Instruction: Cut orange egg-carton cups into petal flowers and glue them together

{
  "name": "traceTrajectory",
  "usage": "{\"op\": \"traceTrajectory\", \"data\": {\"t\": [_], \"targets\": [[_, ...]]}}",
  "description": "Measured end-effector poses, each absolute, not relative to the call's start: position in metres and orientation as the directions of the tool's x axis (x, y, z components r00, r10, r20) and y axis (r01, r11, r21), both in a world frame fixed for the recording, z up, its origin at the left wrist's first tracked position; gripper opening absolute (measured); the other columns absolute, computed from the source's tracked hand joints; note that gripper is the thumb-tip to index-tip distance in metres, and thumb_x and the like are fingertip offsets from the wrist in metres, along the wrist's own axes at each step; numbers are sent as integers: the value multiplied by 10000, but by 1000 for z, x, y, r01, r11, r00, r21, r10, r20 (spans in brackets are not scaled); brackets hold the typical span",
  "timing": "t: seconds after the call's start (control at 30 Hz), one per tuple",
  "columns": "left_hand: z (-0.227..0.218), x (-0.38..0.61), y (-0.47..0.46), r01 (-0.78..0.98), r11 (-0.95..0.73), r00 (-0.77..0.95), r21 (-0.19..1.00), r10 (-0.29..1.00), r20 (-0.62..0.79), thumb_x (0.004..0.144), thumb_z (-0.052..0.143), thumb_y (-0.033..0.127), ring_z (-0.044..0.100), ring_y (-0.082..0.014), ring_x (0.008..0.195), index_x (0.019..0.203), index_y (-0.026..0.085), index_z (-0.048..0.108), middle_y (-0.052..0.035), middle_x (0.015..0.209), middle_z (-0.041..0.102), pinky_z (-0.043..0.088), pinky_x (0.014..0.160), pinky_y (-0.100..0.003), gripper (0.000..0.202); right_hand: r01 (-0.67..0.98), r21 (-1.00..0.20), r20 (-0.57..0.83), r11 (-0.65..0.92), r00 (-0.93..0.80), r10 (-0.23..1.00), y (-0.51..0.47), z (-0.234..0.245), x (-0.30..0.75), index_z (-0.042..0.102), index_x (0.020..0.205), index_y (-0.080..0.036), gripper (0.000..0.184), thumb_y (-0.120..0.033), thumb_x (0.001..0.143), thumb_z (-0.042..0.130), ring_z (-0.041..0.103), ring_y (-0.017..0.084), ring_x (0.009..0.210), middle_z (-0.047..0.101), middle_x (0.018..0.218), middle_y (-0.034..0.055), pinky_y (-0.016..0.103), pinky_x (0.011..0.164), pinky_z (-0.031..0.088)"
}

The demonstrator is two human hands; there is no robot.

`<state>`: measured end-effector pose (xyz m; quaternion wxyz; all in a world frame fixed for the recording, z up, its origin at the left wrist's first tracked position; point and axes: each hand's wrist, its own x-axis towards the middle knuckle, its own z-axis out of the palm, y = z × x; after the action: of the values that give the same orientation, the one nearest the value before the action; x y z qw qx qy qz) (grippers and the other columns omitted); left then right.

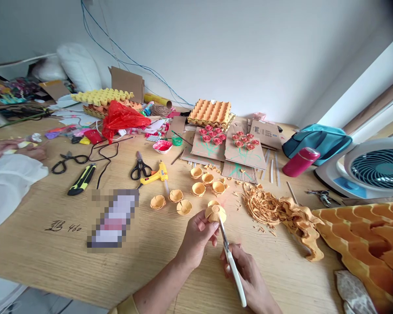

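My left hand [199, 237] pinches an orange egg-carton cup [215, 212] cut into petals, its base facing me. In my right hand [245, 270] is a pair of white-handled scissors [233, 270], whose blades meet the cup's edge. Just beyond stand several cut petal cups, among them a near one [184, 207] and a farther one [198, 189]. To the right lies a heap of orange carton trimmings [262, 205], with small scraps scattered around it.
A yellow glue gun [155, 173], black scissors [140, 168], a utility knife [81, 179] and a blurred-out object [114, 220] lie leftward. Red paper flowers [212, 135] sit on cardboard behind. An egg tray [363, 231], pink bottle [301, 161] and fan [376, 168] stand right. Another person's hand [32, 151] is far left.
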<state>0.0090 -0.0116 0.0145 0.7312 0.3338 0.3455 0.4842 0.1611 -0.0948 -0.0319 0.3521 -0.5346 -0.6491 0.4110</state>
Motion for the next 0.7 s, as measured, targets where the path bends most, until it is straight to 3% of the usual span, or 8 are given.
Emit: {"op": "traceTrajectory", "data": {"t": [0.7], "targets": [[9,9,-12,-480,328,307,813,932,-195,688,793,321,463,-81,572,791,150,637,21,660,545,403,429,-157,254,422,-899,46,119,-179,983,-94,-31,160,502,771,-208,323,-440,977,412,473,180,697,510,700,-4,342,774,424]]}}
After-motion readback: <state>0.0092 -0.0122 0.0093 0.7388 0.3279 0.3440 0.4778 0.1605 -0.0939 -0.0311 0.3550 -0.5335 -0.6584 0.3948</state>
